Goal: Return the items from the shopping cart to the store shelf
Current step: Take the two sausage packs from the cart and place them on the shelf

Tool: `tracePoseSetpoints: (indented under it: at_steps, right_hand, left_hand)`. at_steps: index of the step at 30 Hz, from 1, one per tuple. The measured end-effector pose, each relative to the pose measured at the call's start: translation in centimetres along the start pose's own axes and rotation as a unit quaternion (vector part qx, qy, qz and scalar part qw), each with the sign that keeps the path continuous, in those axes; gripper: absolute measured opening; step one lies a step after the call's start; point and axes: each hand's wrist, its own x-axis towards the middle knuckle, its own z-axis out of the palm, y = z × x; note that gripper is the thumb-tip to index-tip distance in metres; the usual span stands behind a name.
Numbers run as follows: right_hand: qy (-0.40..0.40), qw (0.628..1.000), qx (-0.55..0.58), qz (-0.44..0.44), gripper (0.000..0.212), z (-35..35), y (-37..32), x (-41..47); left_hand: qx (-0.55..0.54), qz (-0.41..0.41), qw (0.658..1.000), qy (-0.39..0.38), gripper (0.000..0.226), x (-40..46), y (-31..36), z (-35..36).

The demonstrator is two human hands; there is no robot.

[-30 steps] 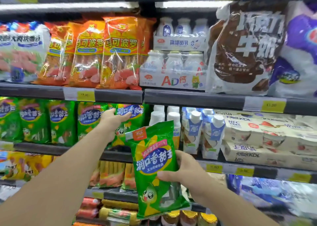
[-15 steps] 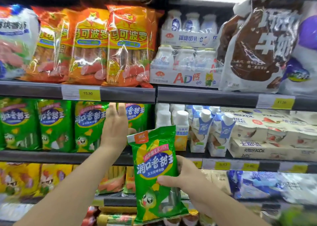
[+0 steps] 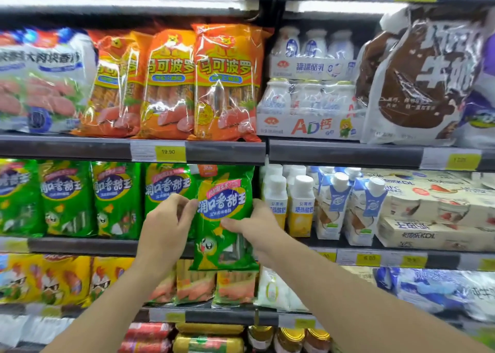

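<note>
Green bag: I see glossy plastic film with a printed front.
Orange bags: shiny, crinkled plastic, partly clear, catching glare.
Shelf edge: I read it as dark, smooth, matt strip.
Price tag: yellow and white paper.
White bottles: smooth plastic, far right.
Cartons: matt card.

Price tag reads "19.90"; drink carton reads "AD".
</note>
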Motion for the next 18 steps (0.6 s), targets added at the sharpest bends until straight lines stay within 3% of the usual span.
tracePoseSetpoints:
  at_steps: [2,7,12,15,18]
  right_hand:
    - [0.022,1.000,0.009,-0.009,0.054,1.5,-0.4,1.6]
    - [0.074,0.997,-0.018,-0.016,0.054,2.9,-1.7,4.1]
    - [0.064,0.997,-0.040,-0.032,0.048,2.8,-1.7,5.2]
    - [0.082,0.983,-0.154,-0.055,0.052,2.6,-2.1,5.0]
    - [0.080,0.946,-0.309,-0.057,0.064,2.5,-2.8,4.2]
  left_hand:
    - [0.022,0.012,0.999,-0.023,0.026,-0.5,-0.1,-0.2]
    - [0.178,0.080,0.973,-0.125,0.061,-1.4,-1.7,0.9]
    - [0.256,0.068,0.954,-0.138,0.049,-0.5,-0.9,1.9]
    - [0.271,0.060,0.952,-0.127,0.049,0.2,-0.6,2.4]
    - [0.283,0.060,0.948,-0.132,0.052,0.3,-0.9,2.8]
